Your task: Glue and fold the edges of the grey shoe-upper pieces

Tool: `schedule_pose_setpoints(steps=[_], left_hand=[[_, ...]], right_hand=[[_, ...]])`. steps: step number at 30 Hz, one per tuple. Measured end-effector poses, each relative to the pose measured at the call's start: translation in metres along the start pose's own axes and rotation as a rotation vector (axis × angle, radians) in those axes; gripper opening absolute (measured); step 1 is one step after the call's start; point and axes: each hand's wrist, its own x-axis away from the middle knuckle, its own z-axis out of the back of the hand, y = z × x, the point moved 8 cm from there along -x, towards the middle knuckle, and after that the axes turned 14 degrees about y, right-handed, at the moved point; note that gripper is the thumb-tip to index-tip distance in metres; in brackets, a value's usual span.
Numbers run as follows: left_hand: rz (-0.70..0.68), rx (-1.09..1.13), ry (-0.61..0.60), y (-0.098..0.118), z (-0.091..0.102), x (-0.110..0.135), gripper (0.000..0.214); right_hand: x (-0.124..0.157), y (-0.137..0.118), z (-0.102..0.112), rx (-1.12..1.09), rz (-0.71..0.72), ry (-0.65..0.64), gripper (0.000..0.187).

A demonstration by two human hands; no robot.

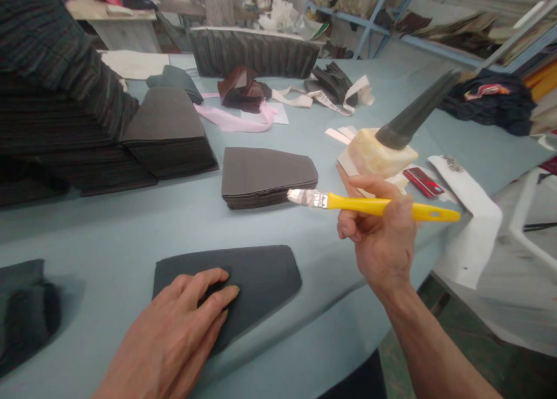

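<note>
My left hand (187, 318) rests flat on a dark, tapered panel (261, 277) at the front of the table, its fingers stretched out over the piece. In my right hand (385, 231) is a paintbrush with a yellow handle (361, 204), gripped between thumb and fingers. The brush's bristles (296, 196) point left and look whitish. They appear beside the right end of a neat stack of dark tapered panels (265, 170); I cannot tell whether they touch it. Behind my right hand stands a cream-coloured block-shaped container (374, 152) with a black tapered piece (418, 112) rising from it.
Tall piles of dark panels (169, 120) fill the left side. At the back lie a pink strip (239, 119), a maroon bundle (243, 89) and a long dark stack (256, 54). A red packet (423, 182) and a white sheet (474, 213) lie near the table's right edge.
</note>
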Motion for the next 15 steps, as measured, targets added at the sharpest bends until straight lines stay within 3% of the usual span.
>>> schedule_pose_setpoints(steps=[6, 9, 12, 15], left_hand=[[-0.083, -0.022, 0.055, -0.007, -0.007, 0.017, 0.035], [-0.099, -0.024, 0.09, -0.017, -0.001, 0.013, 0.035], [-0.104, -0.013, 0.114, -0.028, 0.009, -0.009, 0.032], [-0.105, 0.0, 0.134, -0.036, 0.016, -0.048, 0.035]], right_hand=[[-0.023, 0.013, -0.017, -0.067, -0.071, 0.037, 0.049], [-0.037, 0.019, -0.028, -0.062, -0.08, 0.013, 0.044], [-0.05, 0.022, -0.04, -0.024, -0.051, -0.021, 0.043], [-0.062, 0.024, -0.056, 0.024, -0.039, -0.053, 0.045]])
